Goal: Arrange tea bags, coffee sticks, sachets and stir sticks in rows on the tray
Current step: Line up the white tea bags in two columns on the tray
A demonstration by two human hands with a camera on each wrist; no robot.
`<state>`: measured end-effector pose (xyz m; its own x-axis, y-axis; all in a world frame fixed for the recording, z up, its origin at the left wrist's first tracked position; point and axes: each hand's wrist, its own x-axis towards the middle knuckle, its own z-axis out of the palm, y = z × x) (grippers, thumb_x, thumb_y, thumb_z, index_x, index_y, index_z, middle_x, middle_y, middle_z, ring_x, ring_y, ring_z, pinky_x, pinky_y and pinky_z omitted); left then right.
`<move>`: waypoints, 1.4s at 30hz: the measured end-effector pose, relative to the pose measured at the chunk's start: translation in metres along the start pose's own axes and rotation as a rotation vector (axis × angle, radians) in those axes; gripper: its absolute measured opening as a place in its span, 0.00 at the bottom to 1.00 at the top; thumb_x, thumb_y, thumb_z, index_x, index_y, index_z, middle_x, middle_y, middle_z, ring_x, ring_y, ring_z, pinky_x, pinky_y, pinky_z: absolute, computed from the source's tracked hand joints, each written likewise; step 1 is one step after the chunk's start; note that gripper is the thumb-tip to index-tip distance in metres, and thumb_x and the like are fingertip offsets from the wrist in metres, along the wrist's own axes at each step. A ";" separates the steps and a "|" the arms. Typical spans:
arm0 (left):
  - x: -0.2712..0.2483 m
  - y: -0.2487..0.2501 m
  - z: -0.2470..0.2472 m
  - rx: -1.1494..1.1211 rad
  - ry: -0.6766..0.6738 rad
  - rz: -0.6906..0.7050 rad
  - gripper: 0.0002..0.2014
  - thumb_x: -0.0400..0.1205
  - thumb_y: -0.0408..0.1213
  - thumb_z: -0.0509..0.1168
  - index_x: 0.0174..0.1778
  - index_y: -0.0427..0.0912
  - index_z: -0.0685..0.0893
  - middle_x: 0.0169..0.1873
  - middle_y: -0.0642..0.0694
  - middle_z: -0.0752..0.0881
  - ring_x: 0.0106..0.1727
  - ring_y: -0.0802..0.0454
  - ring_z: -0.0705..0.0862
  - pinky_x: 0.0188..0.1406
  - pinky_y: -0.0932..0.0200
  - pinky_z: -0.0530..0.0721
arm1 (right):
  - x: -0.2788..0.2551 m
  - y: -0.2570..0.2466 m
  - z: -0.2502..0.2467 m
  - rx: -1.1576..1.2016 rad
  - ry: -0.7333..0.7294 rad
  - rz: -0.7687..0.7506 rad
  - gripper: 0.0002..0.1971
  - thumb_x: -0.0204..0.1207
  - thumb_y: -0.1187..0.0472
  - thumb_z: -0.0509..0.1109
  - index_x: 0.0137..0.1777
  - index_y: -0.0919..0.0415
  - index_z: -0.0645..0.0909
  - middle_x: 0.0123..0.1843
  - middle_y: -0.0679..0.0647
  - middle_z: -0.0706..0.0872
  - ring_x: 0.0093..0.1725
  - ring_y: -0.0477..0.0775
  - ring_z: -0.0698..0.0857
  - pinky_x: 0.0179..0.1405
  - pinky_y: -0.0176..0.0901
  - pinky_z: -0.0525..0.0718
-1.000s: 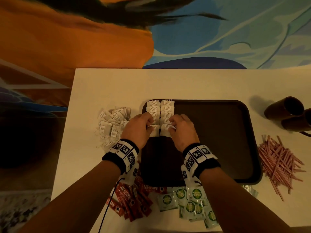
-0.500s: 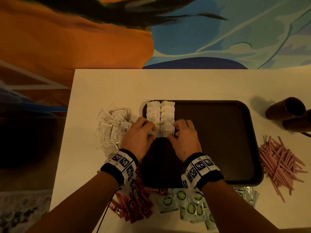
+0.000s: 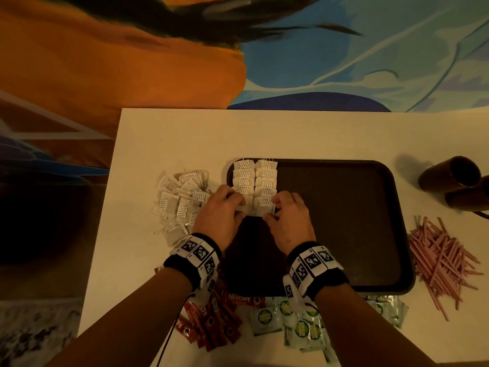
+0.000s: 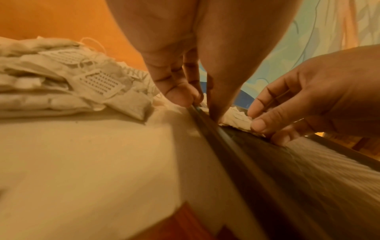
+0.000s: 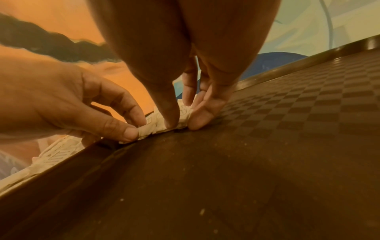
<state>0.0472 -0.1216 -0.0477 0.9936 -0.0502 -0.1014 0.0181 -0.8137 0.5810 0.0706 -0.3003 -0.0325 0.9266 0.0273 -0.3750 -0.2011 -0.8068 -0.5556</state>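
A dark brown tray lies on the white table. Two rows of white tea bags run along its far left corner. My left hand pinches the nearest tea bag of the left row between thumb and index finger. My right hand holds the nearest tea bag of the right row between thumb and fingers. Both bags lie flat on the tray. Loose tea bags are heaped left of the tray, beside the left hand.
Red coffee sticks and green sachets lie along the table's near edge, under my wrists. Pink stir sticks are piled right of the tray. Two dark cups lie at the far right. Most of the tray floor is bare.
Both hands have drawn back a little towards me along the two rows. The label of the right row's nearest bag now shows.
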 end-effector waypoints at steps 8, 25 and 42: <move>-0.018 -0.010 -0.017 -0.051 0.052 -0.018 0.10 0.80 0.39 0.75 0.56 0.47 0.86 0.59 0.50 0.77 0.49 0.50 0.83 0.47 0.52 0.88 | -0.013 -0.006 -0.003 -0.069 0.059 -0.080 0.21 0.78 0.57 0.78 0.69 0.53 0.78 0.72 0.53 0.73 0.63 0.55 0.83 0.59 0.49 0.88; -0.087 -0.090 -0.065 -0.040 0.077 -0.364 0.07 0.78 0.45 0.76 0.48 0.51 0.86 0.44 0.50 0.81 0.44 0.48 0.81 0.45 0.53 0.82 | -0.049 -0.072 0.062 -0.233 -0.237 -0.322 0.15 0.82 0.55 0.69 0.67 0.53 0.78 0.62 0.51 0.80 0.62 0.55 0.82 0.60 0.55 0.86; -0.071 -0.085 -0.066 -0.121 0.111 -0.403 0.11 0.78 0.50 0.75 0.48 0.52 0.81 0.47 0.52 0.78 0.45 0.49 0.81 0.45 0.49 0.85 | -0.018 -0.105 0.084 -0.405 -0.122 -0.406 0.20 0.77 0.59 0.76 0.68 0.52 0.77 0.66 0.55 0.74 0.68 0.57 0.74 0.59 0.53 0.86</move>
<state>-0.0172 -0.0102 -0.0366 0.9102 0.3259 -0.2556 0.4136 -0.6815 0.6038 0.0483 -0.1671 -0.0297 0.8558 0.4299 -0.2879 0.3223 -0.8782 -0.3535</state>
